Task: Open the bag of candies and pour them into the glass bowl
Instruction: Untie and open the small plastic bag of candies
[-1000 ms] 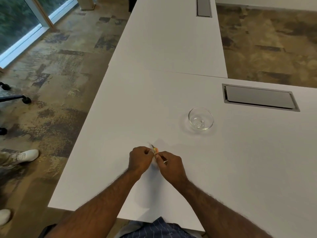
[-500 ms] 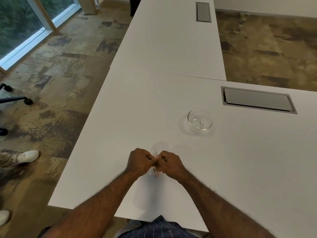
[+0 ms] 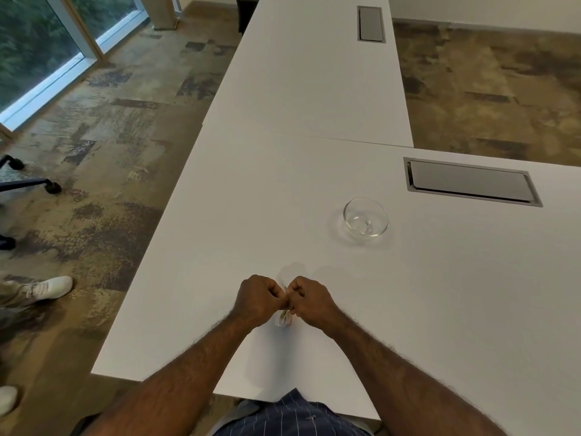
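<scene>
Fingers of both hands are curled in tight, the left hand and the right hand meeting knuckle to knuckle and pinching the small clear plastic bag of candies between them, just above the white worktop near its front edge. Only the lower end of the bag shows, hanging below the two fists; its top is hidden in the pinch, so whether the seal has parted cannot be told.

Judging by its size and the way it hangs, the bag is very light and limp, a thin film that crumples and can slip between dry fingertips. The sensible hold is the one seen: both thumbs and forefingers close together on the top seam, so that the pull goes into a short stretch of film. A sudden tear could scatter the contents.

Its long axis seems to run roughly upright, mouth up in the fingers and closed bottom towards the worktop, though too little shows to be sure.

Well apart, further back and to the right, stands the round clear glass bowl, upright and empty, in front of the grey metal cable hatch. The bowl is rigid, breakable and light enough to slide if knocked.
</scene>
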Demonstrator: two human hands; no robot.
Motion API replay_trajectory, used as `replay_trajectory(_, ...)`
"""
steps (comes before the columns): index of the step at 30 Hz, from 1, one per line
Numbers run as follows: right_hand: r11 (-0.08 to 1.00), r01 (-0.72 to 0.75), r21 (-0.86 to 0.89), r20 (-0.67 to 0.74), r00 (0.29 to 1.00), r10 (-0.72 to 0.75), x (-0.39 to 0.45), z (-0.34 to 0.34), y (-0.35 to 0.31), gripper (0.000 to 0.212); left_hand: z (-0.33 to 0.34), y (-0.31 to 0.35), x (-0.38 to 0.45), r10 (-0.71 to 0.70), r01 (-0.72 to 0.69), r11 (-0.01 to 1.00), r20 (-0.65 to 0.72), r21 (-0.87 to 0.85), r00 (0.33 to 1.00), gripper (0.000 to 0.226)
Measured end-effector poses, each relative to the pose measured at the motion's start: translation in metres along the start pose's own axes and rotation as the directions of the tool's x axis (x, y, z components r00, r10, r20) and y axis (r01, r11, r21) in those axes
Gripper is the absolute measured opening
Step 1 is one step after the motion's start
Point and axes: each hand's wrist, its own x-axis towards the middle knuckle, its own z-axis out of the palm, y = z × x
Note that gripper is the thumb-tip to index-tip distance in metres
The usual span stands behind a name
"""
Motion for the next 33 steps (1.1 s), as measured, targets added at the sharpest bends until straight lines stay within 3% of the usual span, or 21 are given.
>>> replay_trajectory(7,0.984,-0.099,0.149,0.063,0.994,0.09,-0.003,0.002,0.007,0.016,-0.008,-0.007,0.0,-0.158,0.193,0.941,0.143,-0.277,0.977,0.008)
replay_trajectory(12,0.948,-0.138,0.288,0.052,0.99,0.128,-0.005,0.007,0.009,0.025,-0.009,-0.01,0.0,-0.21,0.231,0.899,0.096,-0.373,0.973,0.014)
replay_trajectory(14,0.954,-0.138,0.265,0.041,0.99,0.132,-0.006,0.007,0.008,0.032,-0.007,-0.009,-0.001,-0.186,0.197,0.926,0.064,-0.322,0.98,0.018)
replay_trajectory(18,0.986,-0.087,0.142,-0.033,0.995,0.092,-0.006,0.006,0.006,0.017,-0.004,-0.005,-0.002,-0.167,0.173,0.959,0.046,-0.224,0.985,0.025)
replay_trajectory(21,0.998,-0.032,0.052,-0.017,0.999,0.033,-0.004,0.002,0.004,0.017,-0.005,-0.005,-0.002,-0.188,0.203,0.942,0.081,-0.266,0.979,0.027)
replay_trajectory(27,0.985,0.087,-0.148,-0.014,0.996,-0.09,0.0,0.0,0.006,0.019,-0.004,-0.005,-0.005,-0.272,0.349,0.771,0.22,-0.533,0.937,0.02)
replay_trajectory(33,0.987,0.084,-0.138,-0.02,0.996,-0.087,0.002,0.001,0.008,0.018,-0.004,0.001,-0.003,-0.352,0.441,0.674,0.267,-0.592,0.897,0.009)
